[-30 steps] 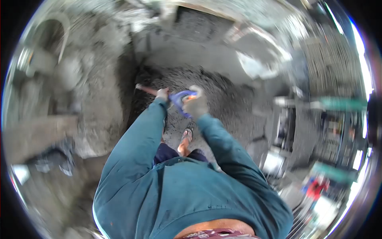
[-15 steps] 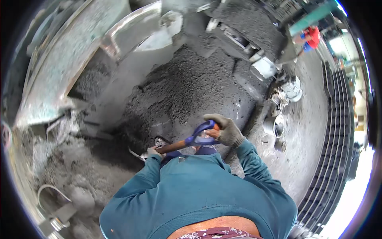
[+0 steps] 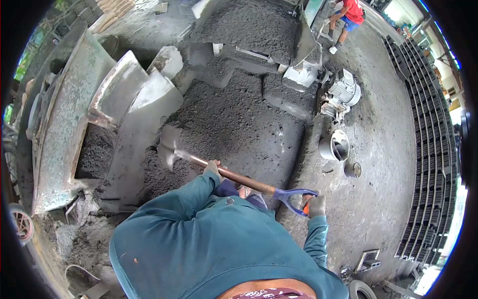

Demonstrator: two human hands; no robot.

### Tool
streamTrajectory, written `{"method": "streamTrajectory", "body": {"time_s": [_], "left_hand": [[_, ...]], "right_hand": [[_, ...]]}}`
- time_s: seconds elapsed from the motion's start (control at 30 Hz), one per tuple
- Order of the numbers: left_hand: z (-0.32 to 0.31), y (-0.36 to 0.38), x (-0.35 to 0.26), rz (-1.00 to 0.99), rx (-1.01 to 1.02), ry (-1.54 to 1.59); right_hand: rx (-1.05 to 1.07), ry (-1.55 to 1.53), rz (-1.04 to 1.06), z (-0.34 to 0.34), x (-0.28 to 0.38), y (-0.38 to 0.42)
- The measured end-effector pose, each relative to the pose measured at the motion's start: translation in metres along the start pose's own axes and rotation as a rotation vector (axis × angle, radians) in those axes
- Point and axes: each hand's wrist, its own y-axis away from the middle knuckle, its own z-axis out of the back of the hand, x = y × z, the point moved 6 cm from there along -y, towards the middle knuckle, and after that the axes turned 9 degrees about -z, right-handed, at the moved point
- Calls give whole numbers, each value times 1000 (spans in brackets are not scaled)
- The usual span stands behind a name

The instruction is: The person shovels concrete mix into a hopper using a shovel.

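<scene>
A shovel crosses in front of my body, its wooden shaft (image 3: 244,180) slanting from upper left to lower right. My gloved left hand (image 3: 213,167) is closed around the shaft near the blade end. At the other end, my gloved right hand (image 3: 316,205) grips the blue D-handle (image 3: 286,195), which has an orange crossbar. The metal blade (image 3: 170,143) is slightly blurred and overlaps the left edge of a heap of dark, damp granular material (image 3: 224,112).
To my left stands a worn green metal trough (image 3: 69,129). At right are an electric motor (image 3: 344,91), a bucket (image 3: 334,146) and a small can (image 3: 353,170). Long stacks of dark blocks (image 3: 428,164) line the far right. Another person (image 3: 346,19) in red works at the top.
The shovel has swung round, and its blade now shows at the left by the heap. My right hand has moved right and down with the handle; my left hand has risen slightly. The view has shifted.
</scene>
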Motion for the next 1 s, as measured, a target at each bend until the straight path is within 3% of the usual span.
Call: {"method": "streamTrajectory", "body": {"time_s": [0.2,0.3,0.43,0.53,0.63,0.7,0.77,0.83,0.9,0.93,1.0], "left_hand": [[-117,16,16,27,178,-55],[-156,12,26,-70,201,-107],[-203,-63,44,157,208,-174],[-272,-81,-1,68,183,-225],[-358,-141,-54,37,190,-226],[-418,-171,-103,-2,175,-220],[-473,-237,-130,58,222,-213],[-516,-294,-145,82,263,-226],[-564,-333,-175,38,316,-291],[-584,-345,-186,11,331,-320],[-596,-358,-167,-11,336,-363]], "right_hand": [[-83,-468,-177,-2,-31,17],[-46,-609,-273,-19,-43,6],[-103,-750,-396,-62,-17,-17],[-68,-845,-418,-111,22,-76],[-85,-812,-414,-179,110,-154],[66,-874,-302,-234,182,-218],[16,-829,-330,-288,253,-286],[112,-533,-39,-329,258,-414],[50,-285,181,-349,290,-483],[-9,-170,269,-355,316,-498],[-53,397,215,-329,322,-484]]}}
